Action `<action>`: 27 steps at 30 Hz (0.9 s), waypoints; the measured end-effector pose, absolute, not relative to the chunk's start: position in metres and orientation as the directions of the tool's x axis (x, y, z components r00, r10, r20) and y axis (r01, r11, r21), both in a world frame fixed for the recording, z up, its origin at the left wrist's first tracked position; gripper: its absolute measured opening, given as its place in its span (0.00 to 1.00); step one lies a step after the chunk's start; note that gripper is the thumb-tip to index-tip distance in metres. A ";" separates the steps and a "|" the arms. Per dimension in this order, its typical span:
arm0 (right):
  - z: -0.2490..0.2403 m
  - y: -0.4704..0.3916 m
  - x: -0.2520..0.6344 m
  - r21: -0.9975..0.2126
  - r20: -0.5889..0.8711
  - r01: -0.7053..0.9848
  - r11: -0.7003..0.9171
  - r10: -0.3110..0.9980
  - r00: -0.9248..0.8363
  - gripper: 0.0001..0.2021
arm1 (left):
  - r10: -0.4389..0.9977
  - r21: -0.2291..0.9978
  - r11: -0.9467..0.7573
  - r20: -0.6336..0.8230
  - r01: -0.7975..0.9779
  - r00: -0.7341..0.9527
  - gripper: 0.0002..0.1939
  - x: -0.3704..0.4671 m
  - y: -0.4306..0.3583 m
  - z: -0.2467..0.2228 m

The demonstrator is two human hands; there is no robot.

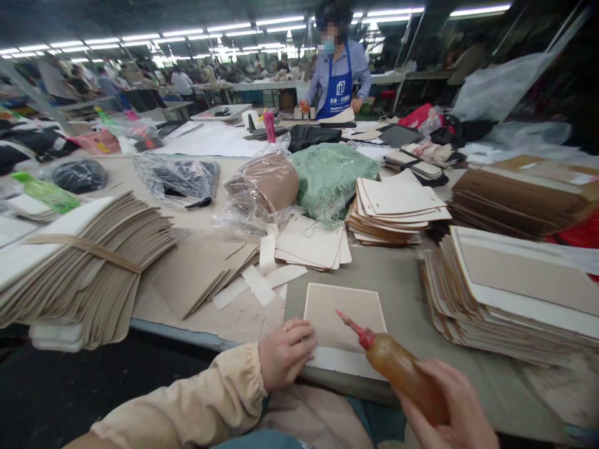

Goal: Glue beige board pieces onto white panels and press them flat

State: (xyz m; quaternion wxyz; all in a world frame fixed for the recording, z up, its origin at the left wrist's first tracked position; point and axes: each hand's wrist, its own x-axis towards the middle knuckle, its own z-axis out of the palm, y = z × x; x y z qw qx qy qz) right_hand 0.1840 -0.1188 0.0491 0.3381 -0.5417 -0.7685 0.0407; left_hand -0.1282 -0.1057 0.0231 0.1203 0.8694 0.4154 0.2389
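A beige panel (pixel 346 312) with a pale border lies flat near the table's front edge, a white strip (pixel 346 362) along its near side. My left hand (pixel 287 353) rests at the panel's left near corner, fingers bent and close together; whether anything is under them is hidden. My right hand (pixel 449 405) is wrapped round a brown glue bottle (pixel 407 374) with a red nozzle. The bottle is tilted, its thin tip pointing up and left above the panel. Several white strips (pixel 259 285) lie to the left, beside brown sheets (pixel 196 268).
Strapped panels (pixel 93 268) are stacked at the left, more panels (pixel 515 299) at the right. Behind lie plastic-wrapped brown goods (pixel 264 181), green fabric (pixel 332 174) and cream pieces (pixel 402 199). A person in a blue apron (pixel 339 84) stands across the table.
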 end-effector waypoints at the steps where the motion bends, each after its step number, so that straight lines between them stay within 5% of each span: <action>1: 0.050 -0.114 0.172 -0.416 0.492 0.786 0.457 0.840 -0.229 0.17 | 0.780 0.410 -0.626 0.316 0.664 0.540 0.15 -0.128 -0.106 0.023; 16: 0.059 -0.080 0.107 -0.234 0.437 0.766 0.598 0.769 -0.467 0.20 | 0.797 0.429 -0.604 0.302 0.671 0.523 0.15 -0.129 -0.106 0.025; 27: 0.062 -0.082 0.119 -0.179 0.503 0.799 0.574 0.751 -0.427 0.16 | 0.783 0.422 -0.622 0.321 0.660 0.532 0.15 -0.129 -0.106 0.022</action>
